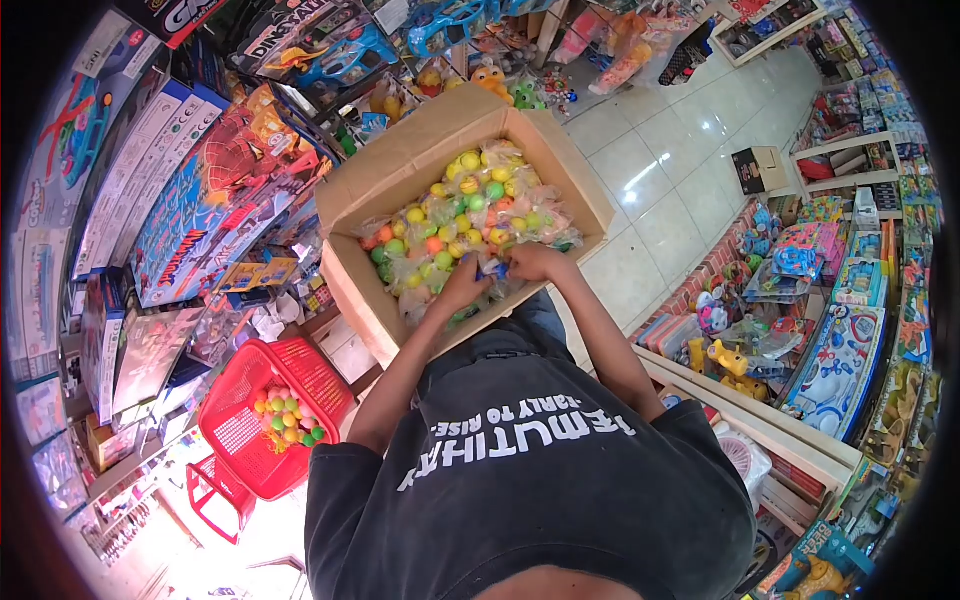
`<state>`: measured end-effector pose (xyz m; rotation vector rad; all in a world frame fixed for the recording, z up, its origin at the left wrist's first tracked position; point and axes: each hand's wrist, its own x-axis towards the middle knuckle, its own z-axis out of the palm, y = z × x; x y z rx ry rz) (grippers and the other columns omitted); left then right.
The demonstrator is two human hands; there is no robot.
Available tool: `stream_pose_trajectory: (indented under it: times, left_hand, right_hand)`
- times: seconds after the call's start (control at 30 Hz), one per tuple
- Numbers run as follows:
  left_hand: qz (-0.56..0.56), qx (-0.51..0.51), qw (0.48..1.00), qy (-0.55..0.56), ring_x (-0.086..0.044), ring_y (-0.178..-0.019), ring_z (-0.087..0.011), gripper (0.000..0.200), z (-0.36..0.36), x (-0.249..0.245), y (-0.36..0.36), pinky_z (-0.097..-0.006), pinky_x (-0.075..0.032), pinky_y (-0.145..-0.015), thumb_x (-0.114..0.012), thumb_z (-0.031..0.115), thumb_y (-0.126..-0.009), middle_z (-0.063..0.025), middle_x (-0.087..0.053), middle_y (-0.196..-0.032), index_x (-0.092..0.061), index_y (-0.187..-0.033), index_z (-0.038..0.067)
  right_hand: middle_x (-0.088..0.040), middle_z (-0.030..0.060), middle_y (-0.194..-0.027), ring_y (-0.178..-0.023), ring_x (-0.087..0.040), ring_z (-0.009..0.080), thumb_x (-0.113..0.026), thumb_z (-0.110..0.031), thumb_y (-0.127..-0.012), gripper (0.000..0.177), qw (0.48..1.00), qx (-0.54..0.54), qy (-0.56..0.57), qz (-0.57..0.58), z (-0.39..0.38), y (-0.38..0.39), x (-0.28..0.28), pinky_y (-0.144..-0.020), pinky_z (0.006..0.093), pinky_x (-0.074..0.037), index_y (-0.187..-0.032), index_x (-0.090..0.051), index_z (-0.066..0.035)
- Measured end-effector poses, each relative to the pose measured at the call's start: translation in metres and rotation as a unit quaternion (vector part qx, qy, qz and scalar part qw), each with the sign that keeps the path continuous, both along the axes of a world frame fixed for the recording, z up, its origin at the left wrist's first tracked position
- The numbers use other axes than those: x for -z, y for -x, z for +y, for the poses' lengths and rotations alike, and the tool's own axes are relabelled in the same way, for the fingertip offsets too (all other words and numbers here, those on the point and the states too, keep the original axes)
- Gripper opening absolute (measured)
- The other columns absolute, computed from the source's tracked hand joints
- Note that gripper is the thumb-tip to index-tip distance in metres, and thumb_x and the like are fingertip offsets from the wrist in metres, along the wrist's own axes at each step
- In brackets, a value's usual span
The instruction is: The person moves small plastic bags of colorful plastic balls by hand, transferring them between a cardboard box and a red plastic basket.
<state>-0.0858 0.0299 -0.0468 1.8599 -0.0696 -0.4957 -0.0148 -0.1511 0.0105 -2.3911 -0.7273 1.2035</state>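
Observation:
A large open cardboard box [350, 285] stands in front of my body, holding many small yellow, green and orange balls [462, 207] in clear plastic bags. Both of my hands reach over its near edge. My left hand [466, 284] is closed at a small blue item [492, 271] near the front of the box. Close beside it, my right hand [530, 262] has its fingers pressed together at the same blue item. What exactly the item is cannot be made out.
A red plastic basket [230, 420] with colored balls stands at the lower left on a red stool [222, 505]. Boxed toys [215, 215] fill the left side. Shelves of toys [835, 345] line the right, beside a tiled floor [655, 165].

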Motion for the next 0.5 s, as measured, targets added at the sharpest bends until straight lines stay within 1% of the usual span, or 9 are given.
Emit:
stream_pose_trajectory:
  times: [0.03,0.07,0.13,0.2,0.27,0.3,0.4,0.43,0.5]
  left_hand:
    - [0.036,0.041,0.997,-0.06,-0.055,-0.086,-0.0207,0.032,-0.001,-0.005,0.0,-0.0303,-0.042,-0.077,-0.067,0.011,-0.072,-0.011,-0.057,-0.09,-0.051,-0.098,0.004]
    - [0.037,0.045,0.997,-0.058,-0.055,-0.086,-0.0207,0.032,-0.002,-0.007,0.001,-0.0303,-0.042,-0.077,-0.067,0.011,-0.072,-0.011,-0.057,-0.09,-0.051,-0.098,0.004]
    - [0.004,0.114,0.988,-0.1,-0.057,-0.088,-0.022,0.034,0.0,-0.01,0.003,-0.0314,-0.043,-0.077,-0.068,0.012,-0.07,-0.0131,-0.058,-0.092,-0.051,-0.099,0.005]
    - [-0.011,0.133,0.989,-0.07,-0.056,-0.09,-0.0219,0.036,0.003,-0.008,0.003,-0.0323,-0.042,-0.079,-0.068,0.012,-0.069,-0.0119,-0.058,-0.094,-0.051,-0.099,0.005]
    - [0.001,0.151,0.988,-0.006,-0.057,-0.089,-0.0275,0.039,0.006,-0.004,0.0,-0.0338,-0.043,-0.078,-0.07,0.011,-0.066,-0.0141,-0.059,-0.09,-0.051,-0.1,0.005]
    - [0.026,0.162,0.986,-0.009,-0.057,-0.092,-0.0259,0.041,0.007,-0.009,-0.001,-0.0322,-0.043,-0.079,-0.072,0.011,-0.064,-0.0129,-0.058,-0.092,-0.051,-0.099,0.004]
    - [0.0,0.158,0.987,0.023,-0.056,-0.092,-0.0255,0.04,0.007,-0.01,0.0,-0.032,-0.043,-0.08,-0.073,0.009,-0.063,-0.0117,-0.058,-0.093,-0.052,-0.096,0.003]
    - [-0.001,0.158,0.987,0.022,-0.056,-0.092,-0.0255,0.04,0.007,-0.009,0.0,-0.032,-0.043,-0.08,-0.073,0.009,-0.063,-0.0117,-0.058,-0.093,-0.052,-0.096,0.003]
    - [0.002,0.161,0.987,-0.005,-0.057,-0.09,-0.0257,0.039,0.005,-0.004,0.001,-0.0328,-0.043,-0.08,-0.073,0.007,-0.061,-0.0109,-0.058,-0.092,-0.052,-0.093,0.002]
  right_hand:
    - [-0.065,0.0121,-0.087,-0.084,-0.062,0.0273,-0.063,-0.018,-0.073,0.035,1.0,0.003,0.001,0.001,-0.002,0.002,0.002,-0.074,0.0365,-0.047,-0.106,-0.057,-0.006]
    - [-0.065,0.0117,-0.088,-0.084,-0.062,0.0271,-0.063,-0.018,-0.072,0.036,1.0,0.02,-0.014,-0.006,-0.004,0.003,0.004,-0.074,0.0364,-0.047,-0.106,-0.058,-0.008]
    - [-0.065,0.0114,-0.088,-0.084,-0.062,0.0269,-0.064,-0.018,-0.071,0.036,0.999,0.042,-0.03,-0.013,-0.006,0.007,0.014,-0.074,0.0362,-0.048,-0.106,-0.058,-0.009]
    - [-0.064,0.0099,-0.085,-0.083,-0.061,0.0274,-0.068,-0.018,-0.066,0.032,1.0,-0.009,-0.027,0.003,-0.003,0.009,0.023,-0.072,0.0362,-0.048,-0.096,-0.061,-0.011]
    - [-0.064,0.0098,-0.085,-0.082,-0.061,0.028,-0.069,-0.018,-0.065,0.032,1.0,-0.019,-0.005,-0.01,0.003,0.011,0.023,-0.071,0.0365,-0.048,-0.095,-0.061,-0.011]
    - [-0.064,0.0098,-0.085,-0.082,-0.061,0.0287,-0.07,-0.018,-0.063,0.031,0.999,-0.029,0.017,-0.023,0.006,0.011,0.022,-0.071,0.0368,-0.048,-0.093,-0.061,-0.011]
    - [-0.063,0.0097,-0.086,-0.083,-0.061,0.0288,-0.07,-0.016,-0.062,0.029,0.996,-0.024,0.072,-0.043,0.018,0.014,0.019,-0.071,0.0378,-0.048,-0.09,-0.06,-0.012]
    - [-0.063,0.0097,-0.086,-0.083,-0.061,0.0288,-0.07,-0.016,-0.062,0.029,0.996,-0.024,0.072,-0.044,0.023,0.015,0.013,-0.071,0.0378,-0.048,-0.09,-0.06,-0.012]
    - [-0.064,0.0125,-0.096,-0.091,-0.061,0.0281,-0.067,-0.011,-0.066,0.032,0.99,-0.037,0.13,-0.047,0.03,0.017,0.001,-0.075,0.0376,-0.05,-0.098,-0.064,-0.011]
